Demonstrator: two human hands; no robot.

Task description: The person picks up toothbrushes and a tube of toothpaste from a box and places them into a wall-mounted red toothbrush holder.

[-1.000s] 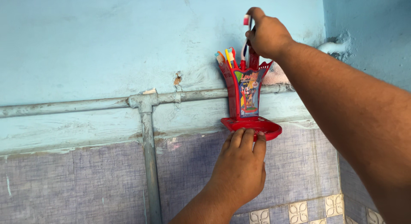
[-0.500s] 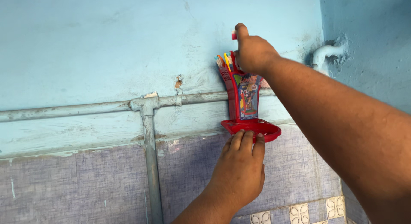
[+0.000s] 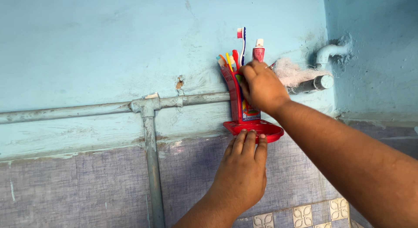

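Right hand (image 3: 261, 86) grips the red toothbrush holder (image 3: 244, 110) at its rim; left hand (image 3: 244, 167), fingers flat, props its tray. Light, stiff, likely slippery plastic.

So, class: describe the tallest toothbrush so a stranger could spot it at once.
Find the grey pipe running along the blue wall, then the red holder at its right end. Among the brushes there, it stands tallest, with a blue-and-white handle and pink-topped head.

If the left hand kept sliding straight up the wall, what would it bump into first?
The left hand points upward, and its fingertips already seem to touch the round base of the red toothbrush holder, so it would probably meet that base first.
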